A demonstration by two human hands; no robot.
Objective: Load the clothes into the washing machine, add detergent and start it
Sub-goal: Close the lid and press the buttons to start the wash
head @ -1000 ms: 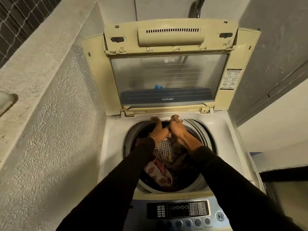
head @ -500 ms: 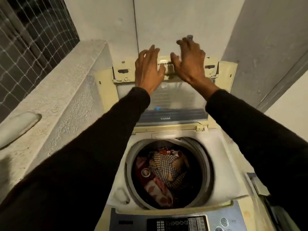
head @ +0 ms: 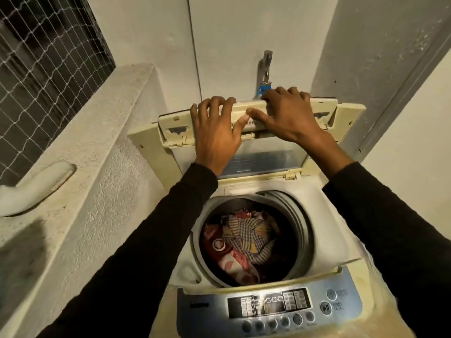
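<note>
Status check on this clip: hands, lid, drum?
Left hand and right hand both gripping top edge of raised lid. Clothes in drum. Nothing blocking the opening.

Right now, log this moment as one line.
stage: closing lid | left hand: gripping lid top edge | right hand: gripping same edge | drum: clothes loaded | lid: raised

Left hand [head: 216, 132], right hand [head: 286, 113] up from drum, now apparently gripping lid [head: 246, 123] top edge.
</note>
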